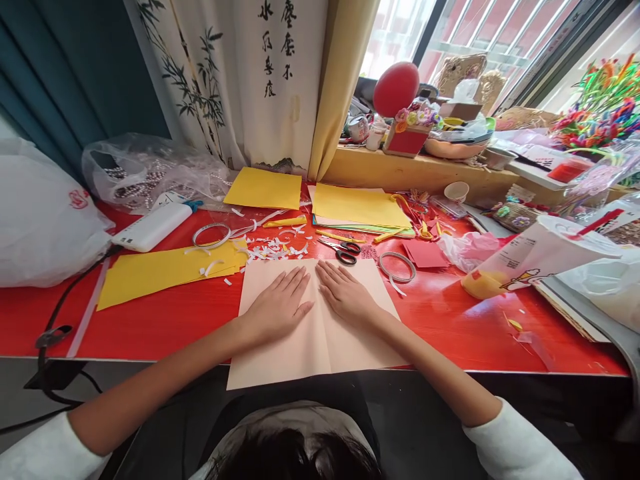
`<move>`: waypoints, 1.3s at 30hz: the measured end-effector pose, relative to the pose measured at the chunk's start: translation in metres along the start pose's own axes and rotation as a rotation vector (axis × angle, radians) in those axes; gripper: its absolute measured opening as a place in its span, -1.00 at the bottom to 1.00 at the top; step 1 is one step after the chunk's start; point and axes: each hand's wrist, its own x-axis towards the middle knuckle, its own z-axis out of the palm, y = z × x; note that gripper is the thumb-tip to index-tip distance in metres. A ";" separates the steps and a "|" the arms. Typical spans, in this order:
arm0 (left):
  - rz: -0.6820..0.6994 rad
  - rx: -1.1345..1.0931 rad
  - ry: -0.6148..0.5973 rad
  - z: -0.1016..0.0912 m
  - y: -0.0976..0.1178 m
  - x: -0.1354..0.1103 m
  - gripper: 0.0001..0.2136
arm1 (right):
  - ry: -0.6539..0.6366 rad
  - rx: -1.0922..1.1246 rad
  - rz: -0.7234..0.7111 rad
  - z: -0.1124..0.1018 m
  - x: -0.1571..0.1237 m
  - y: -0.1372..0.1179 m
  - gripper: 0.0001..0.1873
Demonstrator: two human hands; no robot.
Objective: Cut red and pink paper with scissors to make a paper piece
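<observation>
A pale pink sheet of paper (300, 357) with a crease down its middle lies on the red table (435, 347), its near edge hanging past the table's front. Flat on the left half rests my left hand (277, 303), fingers stretched out. My right hand (345, 293) presses the right half the same way, with the crease between both hands. Just beyond the sheet are black-handled scissors (347, 252), white paper scraps (277, 248) and a roll of tape (397, 267).
Yellow sheets (160, 273) lie to the left, and a stack of coloured paper (360, 207) at the back. A tilted drink cup (530, 260) is at the right. A white power bank (153, 227) and a plastic bag (45, 213) sit at the left.
</observation>
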 end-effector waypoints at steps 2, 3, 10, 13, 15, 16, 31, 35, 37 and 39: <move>-0.013 -0.002 0.024 0.002 0.001 0.000 -0.39 | 0.000 -0.008 0.011 0.000 0.000 -0.001 -0.41; -0.021 -0.006 0.034 0.002 0.002 0.000 -0.39 | 0.001 -0.010 0.016 -0.001 0.000 -0.001 -0.41; -0.099 0.013 -0.002 -0.001 0.015 0.000 -0.40 | 0.004 -0.022 0.028 -0.002 -0.002 -0.004 -0.40; -0.122 0.033 -0.001 -0.001 0.020 0.000 -0.41 | 0.006 -0.027 0.027 -0.002 -0.002 -0.005 -0.39; -0.133 0.048 0.014 0.000 0.023 0.000 -0.42 | 0.003 -0.025 0.027 -0.002 -0.002 -0.005 -0.40; -0.138 0.053 0.024 0.000 0.024 -0.001 -0.42 | 0.002 -0.023 0.030 -0.002 -0.002 -0.004 -0.40; -0.169 0.039 0.072 -0.001 0.030 -0.003 -0.44 | 0.030 -0.020 0.041 0.000 -0.002 -0.005 -0.40; -0.179 0.020 0.047 -0.002 0.031 -0.003 -0.43 | 0.032 -0.040 0.036 0.001 -0.002 -0.004 -0.39; -0.183 0.019 0.043 -0.002 0.030 -0.003 -0.43 | 0.030 -0.040 0.039 0.001 -0.002 -0.005 -0.39; -0.183 0.022 0.049 -0.001 0.030 -0.004 -0.43 | 0.030 -0.034 0.042 0.000 -0.002 -0.005 -0.39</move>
